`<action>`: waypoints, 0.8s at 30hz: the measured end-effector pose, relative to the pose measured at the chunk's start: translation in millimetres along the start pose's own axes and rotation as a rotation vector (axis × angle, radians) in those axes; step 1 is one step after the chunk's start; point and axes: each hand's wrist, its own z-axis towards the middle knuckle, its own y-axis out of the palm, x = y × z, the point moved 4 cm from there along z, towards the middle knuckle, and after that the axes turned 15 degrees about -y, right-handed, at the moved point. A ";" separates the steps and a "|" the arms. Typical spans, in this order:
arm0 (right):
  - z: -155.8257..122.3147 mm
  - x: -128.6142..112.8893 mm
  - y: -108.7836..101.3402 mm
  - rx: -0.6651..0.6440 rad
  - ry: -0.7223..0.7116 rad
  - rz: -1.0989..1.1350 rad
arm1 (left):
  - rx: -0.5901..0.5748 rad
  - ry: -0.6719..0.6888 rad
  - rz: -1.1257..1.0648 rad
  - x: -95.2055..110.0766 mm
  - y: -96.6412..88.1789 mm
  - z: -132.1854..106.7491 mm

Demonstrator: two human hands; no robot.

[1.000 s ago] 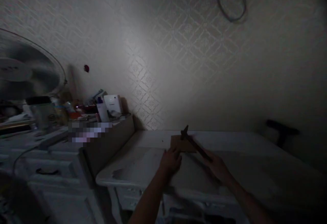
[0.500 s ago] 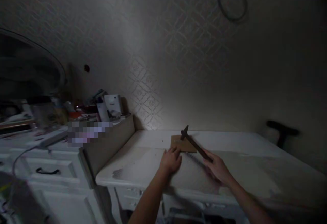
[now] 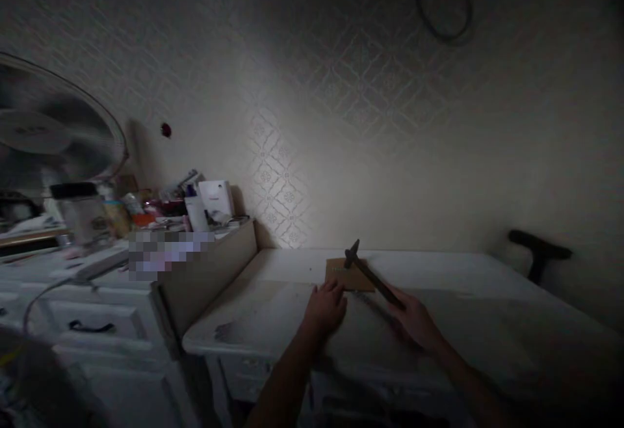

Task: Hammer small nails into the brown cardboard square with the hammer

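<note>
My right hand [image 3: 413, 319] is wrapped round the wooden handle of a hammer [image 3: 375, 278]. The hammer's dark head is over a flat brown piece of cardboard [image 3: 358, 280]; I cannot tell whether it touches. A short row of small pale marks, too small to make out, runs across the cardboard near the hammer head. My left hand [image 3: 325, 307] lies at the cardboard's near left corner, its fingers stretched onto the surface. The thumb side is partly in shadow. Beneath them is a white tabletop [image 3: 287, 311] with worn patches.
To the left, a white drawer cabinet [image 3: 97, 324] carries a bottle [image 3: 195, 212], a white box [image 3: 217, 198] and a clear jar [image 3: 82, 213]. A fan [image 3: 53, 122] stands behind it. A dark T-shaped handle [image 3: 540, 249] rises past the table's right edge. A cable loop [image 3: 446, 34] hangs on the wall.
Light on the wall and left cabinet has brightened, while the foreground has darkened. My hands, the hammer and the cardboard stay in nearly the same places.
</note>
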 end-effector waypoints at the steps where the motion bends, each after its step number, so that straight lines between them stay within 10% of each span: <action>1: 0.0 0.1 0.3 -0.009 0.002 0.010 | -0.003 0.000 0.001 0.3 -0.4 -0.2; 24: 0.5 -5.0 -1.1 0.014 0.008 -0.003 | 0.012 0.001 -0.009 -1.2 0.7 0.5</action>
